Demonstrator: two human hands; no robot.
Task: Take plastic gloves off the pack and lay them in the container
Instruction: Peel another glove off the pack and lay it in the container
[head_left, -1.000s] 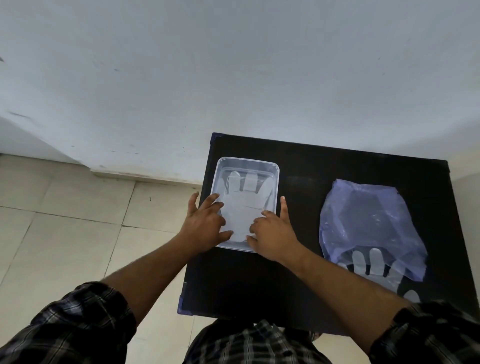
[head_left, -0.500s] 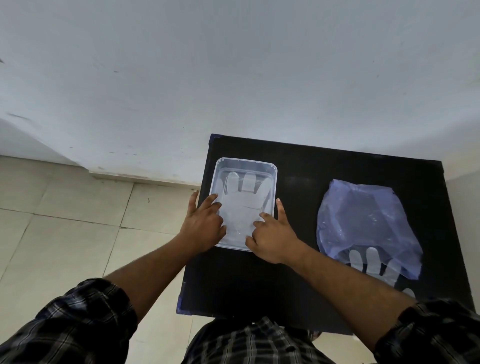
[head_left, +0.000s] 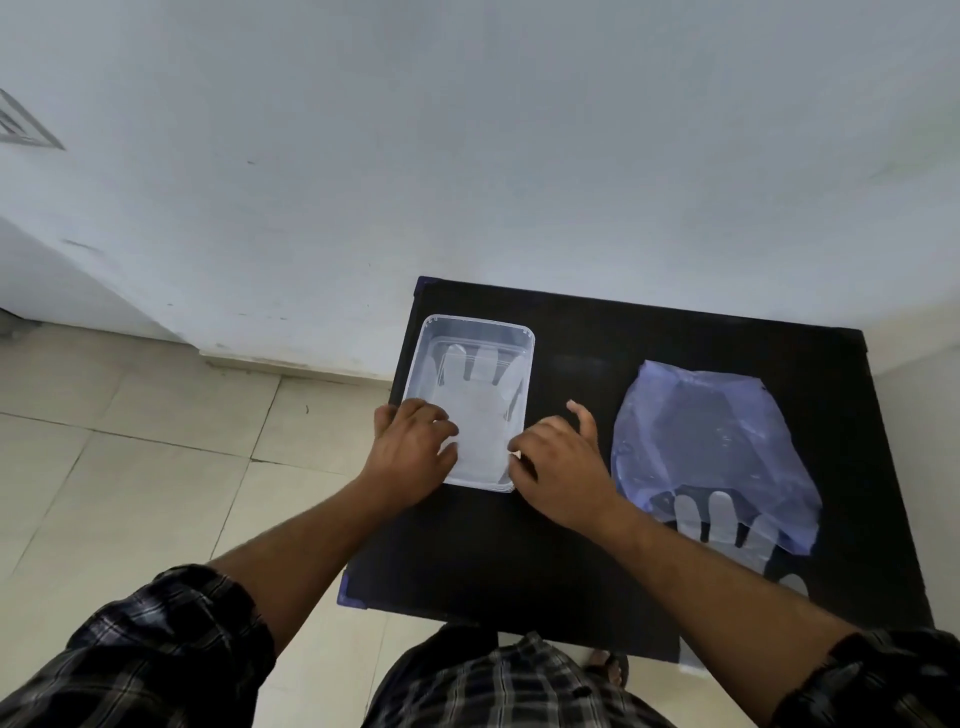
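Since half a second ago our right hand has slid off the container's near right corner toward the pack, fingers loosely spread and holding nothing; our left hand remains flat on the near left rim, also empty. We judge one glove is laid and the next fetch is starting; it calls for pinching a single thin film. The bench is matt black; the pack is a crinkled translucent violet bag with glove fingers poking from its near mouth; the container is a clear, round-cornered plastic tray; the glove inside lies flat, milky and limp.
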